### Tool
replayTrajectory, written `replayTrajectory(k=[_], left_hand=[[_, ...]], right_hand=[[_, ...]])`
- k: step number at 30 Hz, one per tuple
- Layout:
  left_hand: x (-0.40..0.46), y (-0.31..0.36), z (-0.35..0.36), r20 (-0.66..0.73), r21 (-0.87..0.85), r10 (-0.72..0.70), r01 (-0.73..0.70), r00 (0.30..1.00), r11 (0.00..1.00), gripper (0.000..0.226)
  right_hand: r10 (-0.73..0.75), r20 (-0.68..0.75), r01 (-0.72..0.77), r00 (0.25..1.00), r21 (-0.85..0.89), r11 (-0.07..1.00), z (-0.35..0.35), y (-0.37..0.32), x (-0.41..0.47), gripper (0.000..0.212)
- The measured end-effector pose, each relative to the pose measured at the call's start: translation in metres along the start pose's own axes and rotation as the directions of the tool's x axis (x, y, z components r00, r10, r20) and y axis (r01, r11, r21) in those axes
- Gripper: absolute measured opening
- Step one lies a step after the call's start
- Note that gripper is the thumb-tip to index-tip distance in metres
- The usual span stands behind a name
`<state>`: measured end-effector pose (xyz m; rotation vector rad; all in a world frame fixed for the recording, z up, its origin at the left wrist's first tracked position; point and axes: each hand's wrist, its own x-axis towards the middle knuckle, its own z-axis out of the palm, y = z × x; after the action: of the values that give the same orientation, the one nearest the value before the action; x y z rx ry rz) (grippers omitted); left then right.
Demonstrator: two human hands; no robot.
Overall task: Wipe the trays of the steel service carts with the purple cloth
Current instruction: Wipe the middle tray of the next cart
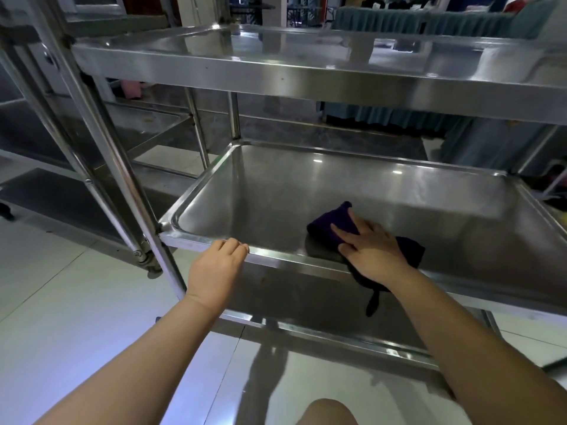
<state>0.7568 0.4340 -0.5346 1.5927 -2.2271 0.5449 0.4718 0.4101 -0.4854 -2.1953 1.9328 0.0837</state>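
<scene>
Right hand: the right hand (pixel 372 247) lay flat, palm down, fingers straight and spread, and pressed on the purple cloth (pixel 337 225); the forearm reached in over the near rim from the lower right.
Left hand: the left hand (pixel 216 266) gripped the near rim of the middle tray (pixel 276 191), fingers curled over the edge near its front-left corner; the forearm came up from the lower left.
Purple cloth: it lay bunched on the floor of the middle tray, toward the near edge and right of centre; a dark part of it draped over the near rim, and a thin strip hung below the rim.
Middle tray: a shallow steel pan with rounded corners; it held only the cloth and the pressing hand.
Top tray: the top tray (pixel 276 72) sat directly above, its steel shiny.
Bottom tray: the bottom tray (pixel 306 329) showed beneath the middle one.
Second cart: a second steel cart (pixel 92 154) stood just beside the first, to the left.
Floor: the tiled floor (pixel 76 302) was pale and glossy.
</scene>
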Motion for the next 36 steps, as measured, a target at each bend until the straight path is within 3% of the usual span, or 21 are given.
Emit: replayTrajectory(k=[5,10,13,16,21,25,30,33,36], left_hand=[[-0.004,0.013,-0.007,0.023,-0.04,-0.032,0.033,0.999,0.999,0.057],[-0.006,0.04,-0.013,0.008,-0.153,0.044,-0.042,0.999,0.987,0.055],[-0.003,0.047,-0.016,0.011,-0.194,0.006,-0.004,1.0,0.981,0.049],[-0.005,0.048,-0.019,0.061,-0.164,-0.002,0.012,0.998,0.986,0.053],[-0.01,0.05,-0.021,0.151,-0.085,-0.043,0.057,0.988,0.995,0.066],[-0.006,0.055,-0.026,0.202,-0.03,-0.041,0.048,0.978,0.998,0.055],[0.014,0.077,-0.047,0.287,0.068,-0.058,0.04,0.956,0.997,0.018],[0.038,0.092,-0.055,0.286,0.17,-0.16,0.114,0.945,0.979,0.037],[0.063,0.105,-0.051,0.232,0.137,-0.024,-0.009,0.972,0.991,0.038]], right_hand=[[0.209,-0.029,-0.208,0.977,0.043,0.977,-0.009,0.081,-0.041,0.048],[0.321,-0.149,-0.326,0.935,-0.01,0.945,-0.002,0.068,-0.056,0.047],[0.166,-0.269,-0.186,0.949,-0.051,0.981,0.012,0.019,-0.057,0.046],[-0.002,-0.299,-0.01,0.954,-0.038,0.999,0.023,-0.043,-0.045,0.043],[-0.122,-0.322,0.093,0.939,-0.104,0.99,0.03,-0.087,-0.028,0.038],[-0.147,-0.371,0.122,0.917,-0.089,0.989,0.034,-0.04,-0.044,0.035],[0.047,-0.409,-0.075,0.911,-0.053,0.996,0.035,0.061,-0.088,0.033],[0.219,-0.41,-0.235,0.885,0.01,0.972,0.03,0.115,-0.113,0.058],[0.33,-0.423,-0.339,0.844,0.057,0.939,0.023,0.152,-0.124,0.068]])
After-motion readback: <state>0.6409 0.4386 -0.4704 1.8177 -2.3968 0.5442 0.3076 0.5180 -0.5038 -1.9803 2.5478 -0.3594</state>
